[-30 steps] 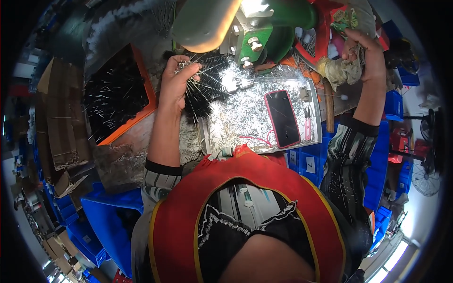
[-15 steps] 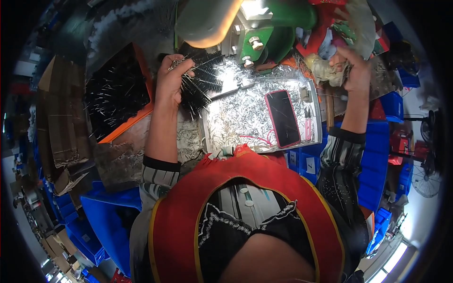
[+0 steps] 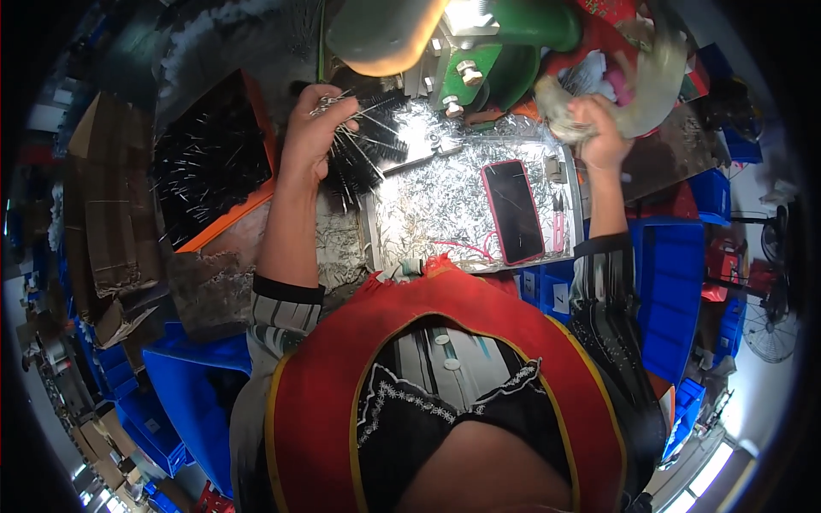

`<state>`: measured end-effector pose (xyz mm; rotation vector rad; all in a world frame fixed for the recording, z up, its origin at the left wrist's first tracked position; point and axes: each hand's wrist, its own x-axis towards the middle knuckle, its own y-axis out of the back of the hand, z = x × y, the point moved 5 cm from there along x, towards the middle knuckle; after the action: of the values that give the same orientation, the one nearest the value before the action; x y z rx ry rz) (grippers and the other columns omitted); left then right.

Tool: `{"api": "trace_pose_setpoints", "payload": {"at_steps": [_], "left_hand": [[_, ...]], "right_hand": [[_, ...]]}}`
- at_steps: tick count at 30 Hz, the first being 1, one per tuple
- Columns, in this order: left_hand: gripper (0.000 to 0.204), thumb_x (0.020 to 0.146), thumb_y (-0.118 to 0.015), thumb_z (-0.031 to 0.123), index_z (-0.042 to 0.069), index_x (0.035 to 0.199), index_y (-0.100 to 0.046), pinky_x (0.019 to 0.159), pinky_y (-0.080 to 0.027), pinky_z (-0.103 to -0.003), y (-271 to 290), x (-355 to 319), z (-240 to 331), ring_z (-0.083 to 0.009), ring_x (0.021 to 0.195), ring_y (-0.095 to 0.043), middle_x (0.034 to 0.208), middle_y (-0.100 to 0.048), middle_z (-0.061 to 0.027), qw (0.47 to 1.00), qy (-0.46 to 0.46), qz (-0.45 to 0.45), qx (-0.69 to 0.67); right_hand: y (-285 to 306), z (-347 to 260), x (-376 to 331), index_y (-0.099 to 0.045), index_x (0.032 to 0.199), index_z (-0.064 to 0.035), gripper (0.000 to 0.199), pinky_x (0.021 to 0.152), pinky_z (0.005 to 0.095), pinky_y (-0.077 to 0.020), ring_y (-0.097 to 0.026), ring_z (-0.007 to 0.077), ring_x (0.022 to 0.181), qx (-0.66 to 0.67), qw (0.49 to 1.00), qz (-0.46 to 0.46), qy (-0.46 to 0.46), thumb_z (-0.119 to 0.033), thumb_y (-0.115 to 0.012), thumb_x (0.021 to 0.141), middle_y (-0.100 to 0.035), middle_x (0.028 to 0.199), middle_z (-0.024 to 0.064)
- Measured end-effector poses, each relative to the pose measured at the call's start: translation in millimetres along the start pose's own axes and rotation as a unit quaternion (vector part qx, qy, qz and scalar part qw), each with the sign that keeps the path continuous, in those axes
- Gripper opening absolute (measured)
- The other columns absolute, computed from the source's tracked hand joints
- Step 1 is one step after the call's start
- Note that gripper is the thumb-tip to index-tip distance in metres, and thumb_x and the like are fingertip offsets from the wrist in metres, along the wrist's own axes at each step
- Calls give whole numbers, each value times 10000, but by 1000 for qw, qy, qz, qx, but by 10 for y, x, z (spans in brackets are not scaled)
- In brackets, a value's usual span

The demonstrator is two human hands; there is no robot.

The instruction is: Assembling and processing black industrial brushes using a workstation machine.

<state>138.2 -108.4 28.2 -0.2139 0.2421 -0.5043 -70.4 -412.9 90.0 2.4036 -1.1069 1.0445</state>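
— Since a second ago, my right hand (image 3: pixel 604 135) has swung inward, to two o'clock.
— Holding that cloth (image 3: pixel 657 92)?
— Fingers curl against it, pale and limp; blur hides whether I grip. My left hand (image 3: pixel 315 130), at eleven, clenches the brushes (image 3: pixel 351 169) by their twisted wire ends.
— What could go wrong?
— If my pinch slackened, those thin stems could spill onto the tray (image 3: pixel 577 205) at one o'clock, among silvery scraps (image 3: pixel 440 205), beside my smooth phone (image 3: pixel 516 214). Stiff black bristles might snag each other, too.
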Motion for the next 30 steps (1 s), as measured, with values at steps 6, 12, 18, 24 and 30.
{"api": "trace_pose_setpoints", "payload": {"at_steps": [6, 12, 18, 24, 30], "left_hand": [[347, 722, -713, 73, 43, 972, -475, 515, -449, -224, -223, -158, 61, -100, 604, -553, 757, -569, -52, 988, 3, -78, 131], [332, 740, -694, 39, 42, 991, -478, 478, -473, -219, -156, -163, -12, -104, 605, -578, 754, -592, -76, 999, 18, -32, 5], [311, 749, -682, -3, 69, 977, -484, 467, -495, -240, -111, -109, -126, -122, 605, -590, 747, -594, -82, 996, -6, 18, -89], [311, 758, -677, 3, 73, 991, -485, 483, -509, -248, -147, -52, -149, -120, 611, -593, 774, -609, -80, 995, -29, 40, -92], [325, 752, -682, 2, 55, 998, -476, 487, -507, -245, -163, -27, -134, -127, 614, -592, 784, -607, -90, 995, -43, 35, -78]], "right_hand": [[159, 58, 188, -612, 742, 52, 160, 511, 285, -456, -564, 193, 509, 72, 949, 2, -307, -104, -632, 715, -586, 602, 127], [85, -399, 430, -528, 601, -5, 222, 491, 242, -376, -482, 158, 496, -27, 922, 22, -386, -146, -618, 746, -523, 577, 103], [175, -218, 367, -521, 597, -1, 226, 490, 252, -382, -485, 163, 498, -18, 927, 18, -373, -140, -614, 749, -517, 571, 104], [180, -268, 440, -603, 705, 16, 140, 453, 266, -432, -562, 174, 479, 8, 928, 4, -373, -114, -655, 705, -581, 586, 107], [113, -400, 713, -596, 687, 7, 164, 457, 266, -420, -539, 165, 462, 5, 928, -73, -364, -136, -675, 700, -542, 548, 96]]}}
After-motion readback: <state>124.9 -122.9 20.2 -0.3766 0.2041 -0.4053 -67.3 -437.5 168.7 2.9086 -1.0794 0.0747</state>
